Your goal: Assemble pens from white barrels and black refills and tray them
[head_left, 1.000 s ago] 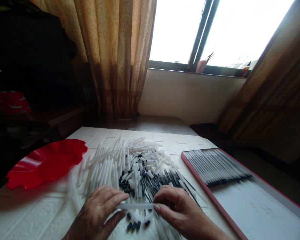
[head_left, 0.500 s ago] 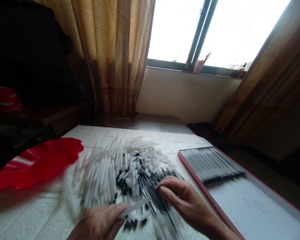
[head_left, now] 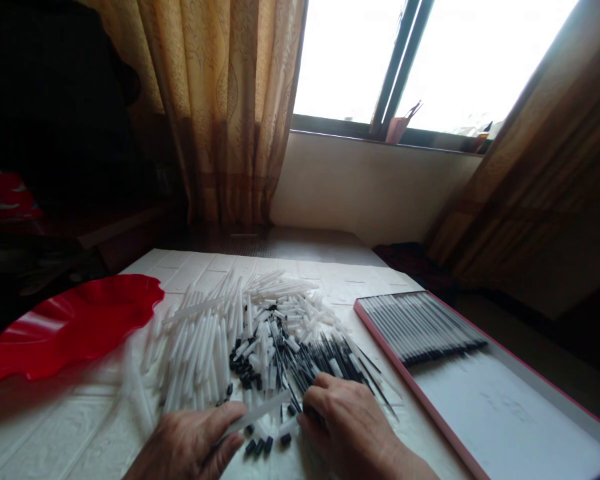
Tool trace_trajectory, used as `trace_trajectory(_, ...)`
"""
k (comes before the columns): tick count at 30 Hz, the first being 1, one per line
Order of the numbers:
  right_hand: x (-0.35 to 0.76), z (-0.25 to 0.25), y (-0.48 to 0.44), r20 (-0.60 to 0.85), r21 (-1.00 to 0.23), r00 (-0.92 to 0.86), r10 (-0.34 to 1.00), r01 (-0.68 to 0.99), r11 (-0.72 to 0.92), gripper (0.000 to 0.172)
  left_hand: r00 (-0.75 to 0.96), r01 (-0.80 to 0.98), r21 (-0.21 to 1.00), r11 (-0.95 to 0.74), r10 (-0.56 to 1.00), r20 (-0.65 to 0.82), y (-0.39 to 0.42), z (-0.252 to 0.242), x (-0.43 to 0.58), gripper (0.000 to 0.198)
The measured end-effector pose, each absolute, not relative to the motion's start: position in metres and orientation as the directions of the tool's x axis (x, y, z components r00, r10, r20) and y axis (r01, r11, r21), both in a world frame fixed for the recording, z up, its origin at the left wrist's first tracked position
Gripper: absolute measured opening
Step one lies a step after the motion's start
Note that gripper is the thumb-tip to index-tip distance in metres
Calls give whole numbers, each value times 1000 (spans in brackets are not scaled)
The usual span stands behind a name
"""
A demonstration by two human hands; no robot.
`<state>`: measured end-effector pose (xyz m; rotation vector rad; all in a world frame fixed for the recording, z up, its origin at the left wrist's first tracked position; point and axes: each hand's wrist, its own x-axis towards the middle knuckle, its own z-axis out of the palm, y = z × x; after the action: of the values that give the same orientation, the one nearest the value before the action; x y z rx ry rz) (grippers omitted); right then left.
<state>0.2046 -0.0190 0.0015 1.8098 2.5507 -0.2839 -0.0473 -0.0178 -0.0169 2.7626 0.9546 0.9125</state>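
Note:
Between thumb and fingers, my left hand [head_left: 187,437] pinches a translucent white plastic tube [head_left: 263,411] that slants up to the right. My right hand [head_left: 347,420] is curled over the near edge of a heap of thin black pointed rods [head_left: 347,357]; its fingertips are hidden, and I cannot make out what they hold. A pale short tube shows by its fingers. Several black caps [head_left: 259,447] lie between the hands. Behind them are a pile of long white tubes [head_left: 200,360] and a heap of shorter white tube pieces [head_left: 305,313].
A red wavy-rimmed dish [head_left: 80,327] stands at the left. To the right is a shallow pink-edged box [head_left: 415,393], with a row of black-ended tubes [head_left: 423,327] at its far end. The table has a white brick-patterned cover [head_left: 325,270].
My right hand has moved down and closer to my left hand, turning its back up. The left hand still holds the tube and has shifted slightly left.

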Motion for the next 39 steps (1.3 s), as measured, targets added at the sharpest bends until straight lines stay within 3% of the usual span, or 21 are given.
trace_trajectory(9,199,3,-19,-81,-85,-338,938,940,331,11,608,481,315,-818,570,553,-12,-18,-49,23)
trace_trajectory(17,219,13,-25,-74,-136,-257,964,960,245,15,554,542,241,-805,558,618,-11,-26,-54,25)
trace_trajectory(20,229,25,-26,-52,-236,-296,954,932,277,17,550,553,221,-804,551,628,-10,-28,-54,28)
trace_trajectory(27,256,46,-29,127,-597,-390,912,704,384,20,532,517,311,-798,584,613,-7,-32,-59,26)
trace_trajectory(32,260,49,-33,197,-642,-353,915,659,393,19,524,521,317,-793,590,615,-6,-31,-59,25)
trace_trajectory(39,253,46,-33,170,-646,-374,912,656,390,19,525,526,291,-799,574,628,-8,-28,-55,24)
